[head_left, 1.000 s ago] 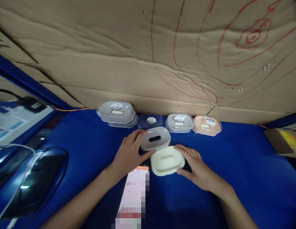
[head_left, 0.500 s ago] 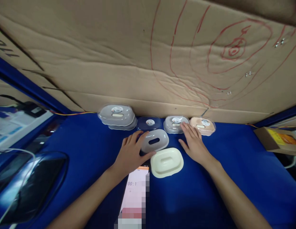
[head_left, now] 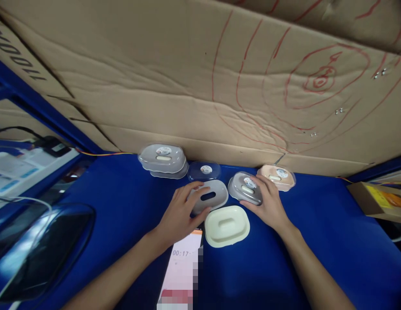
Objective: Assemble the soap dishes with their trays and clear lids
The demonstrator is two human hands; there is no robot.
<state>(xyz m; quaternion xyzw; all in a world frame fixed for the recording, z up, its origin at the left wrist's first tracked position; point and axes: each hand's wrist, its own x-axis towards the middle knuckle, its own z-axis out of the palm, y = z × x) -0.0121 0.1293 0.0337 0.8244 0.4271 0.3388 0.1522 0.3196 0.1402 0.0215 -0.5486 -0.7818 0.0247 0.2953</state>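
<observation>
My right hand [head_left: 266,202] is closed around the right end of a grey soap box [head_left: 247,188] with a clear lid and a round label; the box is tilted. My left hand [head_left: 182,211] grips the left end of a grey oval soap dish piece [head_left: 216,196] with a dark slot, thumb along its near edge and fingers over its top. Just in front lies a cream oval soap dish base [head_left: 226,226] with a raised middle, touched by neither hand. Part of the grey piece is hidden under my left fingers.
Behind stand stacked grey boxes [head_left: 163,158], a dark blue box [head_left: 205,171] and a peach box [head_left: 278,176], against a cardboard wall [head_left: 155,86]. A phone [head_left: 181,267] showing a timer lies near me. A small carton [head_left: 377,198] is at right, cables and a black device [head_left: 54,254] at left.
My right hand has closed on the grey soap box and drawn it nearer, tilting it away from the peach box. My left hand stays at the grey piece, fingers further over it.
</observation>
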